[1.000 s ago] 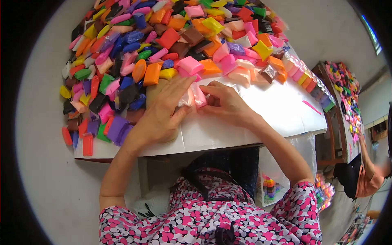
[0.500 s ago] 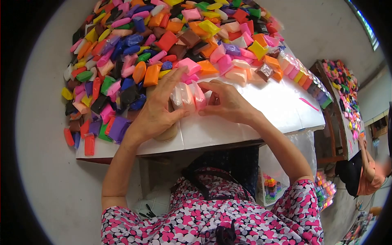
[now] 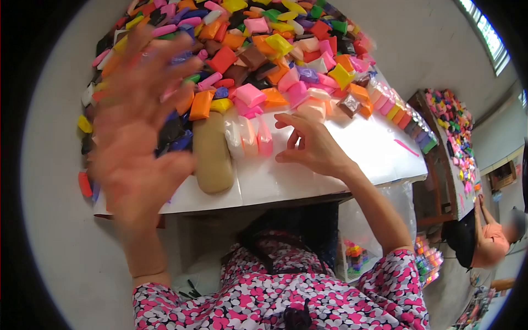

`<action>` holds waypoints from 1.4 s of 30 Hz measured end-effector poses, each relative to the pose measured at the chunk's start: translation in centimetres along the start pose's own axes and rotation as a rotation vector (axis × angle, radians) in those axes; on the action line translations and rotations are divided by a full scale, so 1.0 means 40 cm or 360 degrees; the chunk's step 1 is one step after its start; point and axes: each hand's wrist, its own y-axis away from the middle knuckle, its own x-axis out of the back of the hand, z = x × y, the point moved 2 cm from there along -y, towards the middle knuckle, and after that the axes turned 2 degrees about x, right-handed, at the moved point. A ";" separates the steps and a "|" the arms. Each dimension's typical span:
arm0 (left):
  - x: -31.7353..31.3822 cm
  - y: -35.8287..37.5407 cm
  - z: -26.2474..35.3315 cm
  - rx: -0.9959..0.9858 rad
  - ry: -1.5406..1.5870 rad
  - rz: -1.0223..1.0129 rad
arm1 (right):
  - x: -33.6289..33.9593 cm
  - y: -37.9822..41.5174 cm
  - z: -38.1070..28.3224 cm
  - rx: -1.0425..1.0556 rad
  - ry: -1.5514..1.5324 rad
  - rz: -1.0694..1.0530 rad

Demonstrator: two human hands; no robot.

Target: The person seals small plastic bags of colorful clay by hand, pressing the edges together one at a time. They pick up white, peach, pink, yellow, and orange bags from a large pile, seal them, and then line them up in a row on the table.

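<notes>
My left hand (image 3: pixel 137 126) is raised over the left part of the pile, smeared by motion, its fingers spread and nothing in them. On the white table top, my right hand (image 3: pixel 311 143) rests with fingers curved and thumb and forefinger apart, holding nothing. Just left of its fingertips stand three wrapped packets side by side: a white packet (image 3: pixel 233 137), a peach packet (image 3: pixel 248 136) and a pink packet (image 3: pixel 264 138). They look like modelling clay in clear film. A long tan rounded block (image 3: pixel 213 159) lies against the white one.
A big heap of coloured packets (image 3: pixel 236 60) covers the table's far side. A row of packed colours (image 3: pixel 404 113) lines the right edge, near a pink strip (image 3: pixel 406 148) on the white table top (image 3: pixel 352 159). Another person (image 3: pixel 489 242) sits by a second table (image 3: pixel 448 165) at right.
My left hand has let go of the row of packets and swung up and left over the pile, uncovering the tan block. My right hand has drawn slightly away from the pink packet.
</notes>
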 end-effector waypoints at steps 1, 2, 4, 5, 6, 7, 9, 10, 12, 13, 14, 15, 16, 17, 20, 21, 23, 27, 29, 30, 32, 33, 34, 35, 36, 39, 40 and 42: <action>0.003 -0.012 0.037 -0.0176 0.0057 -0.0023 | 0.010 0.006 -0.005 0.0026 0.0000 0.0043; 0.008 -0.026 0.075 -0.0305 0.0124 -0.0076 | 0.019 0.008 -0.005 0.0029 0.0003 0.0080; 0.009 -0.049 0.137 -0.0536 0.0266 -0.0199 | 0.026 0.007 0.006 0.0043 -0.0008 0.0152; 0.008 -0.058 0.162 -0.0613 0.0336 -0.0257 | 0.024 0.003 0.011 0.0012 -0.0020 0.0143; 0.005 -0.068 0.177 -0.0678 0.0398 -0.0310 | 0.026 -0.004 0.017 -0.0018 -0.0031 0.0141; 0.001 -0.077 0.192 -0.0733 0.0450 -0.0360 | 0.029 -0.009 0.016 -0.0050 -0.0043 0.0142; -0.004 -0.089 0.214 -0.0814 0.0538 -0.0429 | 0.027 -0.015 0.007 -0.0030 -0.0075 0.0142; -0.008 -0.091 0.220 -0.0847 0.0570 -0.0450 | 0.024 -0.020 0.008 -0.0021 -0.0075 0.0135; -0.012 -0.093 0.229 -0.0902 0.0623 -0.0484 | 0.017 -0.033 0.007 0.0003 -0.0077 0.0132; -0.011 -0.092 0.230 -0.0925 0.0653 -0.0485 | 0.018 -0.041 0.006 0.0001 -0.0060 0.0145; -0.011 -0.093 0.234 -0.0950 0.0671 -0.0492 | 0.017 -0.048 0.005 -0.0001 -0.0048 0.0156; -0.009 -0.090 0.233 -0.0960 0.0693 -0.0493 | 0.011 -0.052 0.005 -0.0012 -0.0044 0.0165; -0.009 -0.091 0.236 -0.0971 0.0711 -0.0495 | 0.010 -0.061 0.006 -0.0011 0.0012 0.0170; -0.007 -0.091 0.235 -0.0973 0.0723 -0.0495 | 0.013 -0.071 0.007 -0.0008 0.0067 0.0175; 0.000 -0.096 0.235 -0.0996 0.0735 -0.0504 | 0.018 -0.101 -0.006 -0.0011 0.0194 0.0184; 0.002 -0.096 0.236 -0.1004 0.0741 -0.0512 | 0.021 -0.108 -0.011 -0.0012 0.0255 0.0198; 0.005 -0.099 0.241 -0.1019 0.0750 -0.0517 | 0.019 -0.124 -0.008 0.0027 0.0280 0.0223; 0.007 -0.103 0.245 -0.1030 0.0760 -0.0522 | 0.015 -0.153 0.003 0.0152 0.0427 0.0248; 0.012 -0.114 0.249 -0.1013 0.0751 -0.0525 | 0.003 -0.170 0.020 0.0151 0.0390 0.0249; 0.014 -0.122 0.249 -0.1003 0.0749 -0.0524 | -0.001 -0.175 0.032 0.0118 0.0371 0.0263; 0.013 -0.138 0.255 -0.1006 0.0755 -0.0554 | -0.013 -0.189 0.073 0.0186 0.0423 0.0288; 0.018 -0.136 0.257 -0.0999 0.0738 -0.0534 | -0.016 -0.195 0.077 0.0190 0.0420 0.0284; 0.017 -0.141 0.256 -0.0989 0.0725 -0.0539 | -0.015 -0.193 0.066 0.0184 0.0380 0.0303; 0.015 -0.150 0.256 -0.0976 0.0709 -0.0550 | -0.016 -0.197 0.067 0.0234 0.0480 0.0347; 0.013 -0.158 0.256 -0.0969 0.0702 -0.0560 | -0.016 -0.202 0.072 0.0291 0.0528 0.0372; 0.022 -0.172 0.255 -0.0917 0.0654 -0.0521 | -0.012 -0.218 0.071 0.0248 0.0499 0.0363; 0.028 -0.172 0.254 -0.0878 0.0632 -0.0478 | -0.010 -0.221 0.066 0.0231 0.0432 0.0365; 0.043 -0.163 0.242 -0.0774 0.0564 -0.0350 | -0.012 -0.234 0.062 0.0167 0.0426 0.0345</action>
